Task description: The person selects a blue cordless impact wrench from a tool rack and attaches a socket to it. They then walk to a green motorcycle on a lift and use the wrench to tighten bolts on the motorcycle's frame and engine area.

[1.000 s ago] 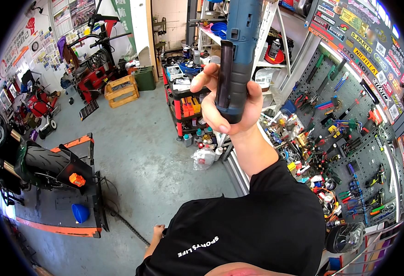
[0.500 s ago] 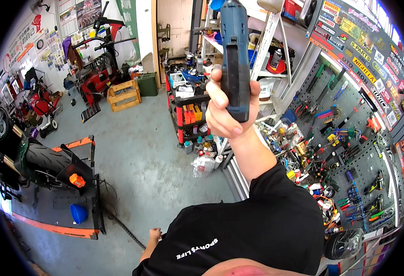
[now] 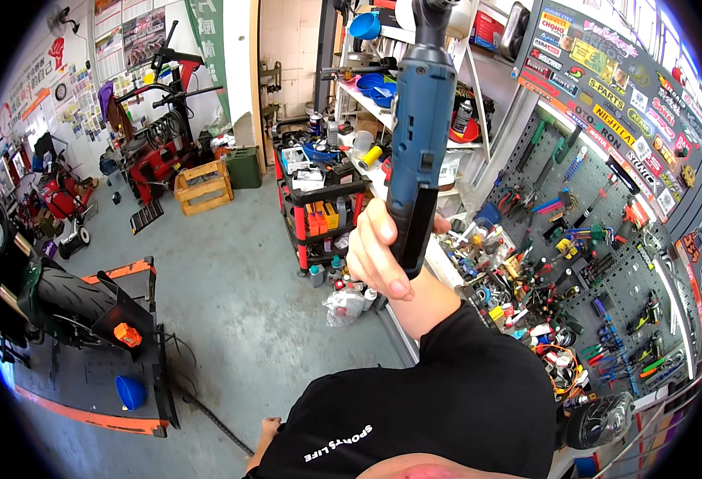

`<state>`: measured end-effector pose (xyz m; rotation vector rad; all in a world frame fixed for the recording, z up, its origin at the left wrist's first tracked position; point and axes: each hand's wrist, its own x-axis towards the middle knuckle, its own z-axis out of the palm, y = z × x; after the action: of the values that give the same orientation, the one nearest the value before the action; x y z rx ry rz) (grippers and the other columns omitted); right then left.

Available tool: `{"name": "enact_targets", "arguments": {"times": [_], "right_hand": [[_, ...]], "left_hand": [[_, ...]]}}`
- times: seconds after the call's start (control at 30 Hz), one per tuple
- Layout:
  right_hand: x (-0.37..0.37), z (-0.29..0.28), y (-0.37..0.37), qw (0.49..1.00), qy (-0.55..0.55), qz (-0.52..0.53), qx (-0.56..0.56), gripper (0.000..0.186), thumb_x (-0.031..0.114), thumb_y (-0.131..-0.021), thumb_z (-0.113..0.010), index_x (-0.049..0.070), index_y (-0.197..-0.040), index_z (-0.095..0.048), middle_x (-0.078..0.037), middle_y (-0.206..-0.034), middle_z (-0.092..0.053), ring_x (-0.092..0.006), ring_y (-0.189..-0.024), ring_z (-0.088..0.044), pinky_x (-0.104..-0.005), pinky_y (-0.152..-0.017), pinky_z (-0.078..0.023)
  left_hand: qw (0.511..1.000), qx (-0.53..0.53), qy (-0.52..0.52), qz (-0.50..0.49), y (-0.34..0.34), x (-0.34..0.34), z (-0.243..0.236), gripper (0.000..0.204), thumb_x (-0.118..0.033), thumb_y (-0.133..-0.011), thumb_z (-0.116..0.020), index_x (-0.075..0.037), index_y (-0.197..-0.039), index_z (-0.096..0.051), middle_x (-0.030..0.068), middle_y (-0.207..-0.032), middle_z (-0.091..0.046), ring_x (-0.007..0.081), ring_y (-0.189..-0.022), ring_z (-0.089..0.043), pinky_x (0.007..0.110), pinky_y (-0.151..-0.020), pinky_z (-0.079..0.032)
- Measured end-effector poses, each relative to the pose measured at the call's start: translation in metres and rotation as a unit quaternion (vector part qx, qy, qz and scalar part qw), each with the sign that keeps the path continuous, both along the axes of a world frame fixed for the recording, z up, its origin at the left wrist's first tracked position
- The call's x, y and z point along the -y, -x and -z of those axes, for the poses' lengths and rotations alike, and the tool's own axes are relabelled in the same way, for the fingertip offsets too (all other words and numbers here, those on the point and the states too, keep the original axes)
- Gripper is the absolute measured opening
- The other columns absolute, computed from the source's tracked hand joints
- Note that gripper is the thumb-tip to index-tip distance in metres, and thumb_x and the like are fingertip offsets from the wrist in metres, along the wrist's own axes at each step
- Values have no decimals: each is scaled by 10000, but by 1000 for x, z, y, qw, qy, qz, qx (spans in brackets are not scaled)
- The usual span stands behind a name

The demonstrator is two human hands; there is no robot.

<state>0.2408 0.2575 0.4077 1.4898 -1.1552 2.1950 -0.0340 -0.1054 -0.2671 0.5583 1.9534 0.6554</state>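
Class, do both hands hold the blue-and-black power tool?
No, only the right hand grips the tool; the left hand is apart.

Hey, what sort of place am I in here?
Probably a motorcycle repair workshop: a motorcycle stands on a dark platform at left, hand tools hang on a pegboard at right, and your right hand holds a blue power tool.

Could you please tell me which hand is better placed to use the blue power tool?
Probably the right hand: it grips the blue power tool by its black handle, while the left hand is low and apart.
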Motion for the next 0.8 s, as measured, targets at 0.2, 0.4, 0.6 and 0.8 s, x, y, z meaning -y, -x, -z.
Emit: {"name": "enact_targets", "arguments": {"times": [0.2,0.4,0.6,0.8], "right_hand": [[-1,5,4,999,-40,-11,7,781,465,-930,-762,-84,-1415,-491,-372,-985,-722,-291,-532,-697,-344,-487,-547],[4,9,3,999,-50,17,13,726,465,-942,-780,-53,-1388,-537,-320,-940,-756,-311,-582,-709,-379,-532,-537],[9,2,1,999,-37,16,7,708,450,-934,-801,-61,-1360,-561,-331,-913,-751,-313,-502,-666,-376,-449,-507],[11,3,2,998,-58,14,19,710,449,-938,-798,-64,-1368,-561,-332,-910,-749,-313,-507,-671,-381,-458,-518]], "left_hand": [[998,-27,33,-55,-6,0,-6,355,-187,-867,-750,106,-1068,-765,198,-857,-784,265,-780,-769,411,-729,-606],[998,-25,31,-50,-2,0,-2,331,-174,-874,-746,103,-1053,-767,188,-844,-779,243,-739,-755,404,-704,-601],[997,-31,34,-67,-8,-4,-14,328,-177,-877,-743,114,-1027,-770,171,-832,-776,243,-730,-751,403,-678,-585],[999,-11,27,-35,-2,-2,-16,349,-190,-881,-730,110,-1054,-772,187,-847,-782,262,-763,-767,412,-712,-596]]}}
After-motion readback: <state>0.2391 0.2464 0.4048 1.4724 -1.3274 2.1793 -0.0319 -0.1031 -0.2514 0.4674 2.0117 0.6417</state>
